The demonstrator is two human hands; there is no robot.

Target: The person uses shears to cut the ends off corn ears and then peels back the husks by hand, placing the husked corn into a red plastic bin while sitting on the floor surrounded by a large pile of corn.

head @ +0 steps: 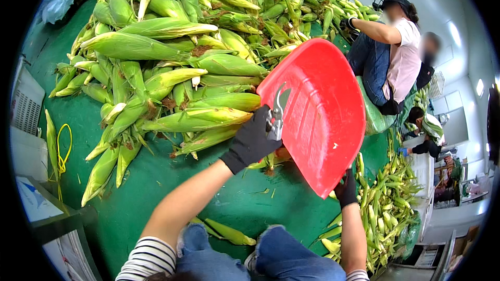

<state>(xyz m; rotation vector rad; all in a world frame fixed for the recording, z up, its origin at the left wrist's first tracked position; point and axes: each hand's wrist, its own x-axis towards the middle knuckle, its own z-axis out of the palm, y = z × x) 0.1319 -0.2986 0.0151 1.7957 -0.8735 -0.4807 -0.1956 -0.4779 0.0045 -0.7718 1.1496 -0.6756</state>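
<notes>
My left hand (252, 140), in a black glove, holds metal pruning shears (276, 119), whose curved blades point up over a red plastic scoop (324, 113). The scoop is tilted, its hollow side facing me, with a small pale scrap inside. My right hand (347, 189), also gloved in black, is at the scoop's lower right edge; its fingers are partly hidden behind the plastic. Just left of the shears, ears of corn in green husks (199, 119) lie in a large heap, stems and silk showing.
Green floor (156, 199) runs beneath the heap. Loose husks and ears (384, 210) lie to the right. A seated co-worker (402, 54) is at the upper right, with others beyond. White crates (29, 97) and a yellow cord (62, 156) are at the left. A corn ear (230, 232) lies near my knees.
</notes>
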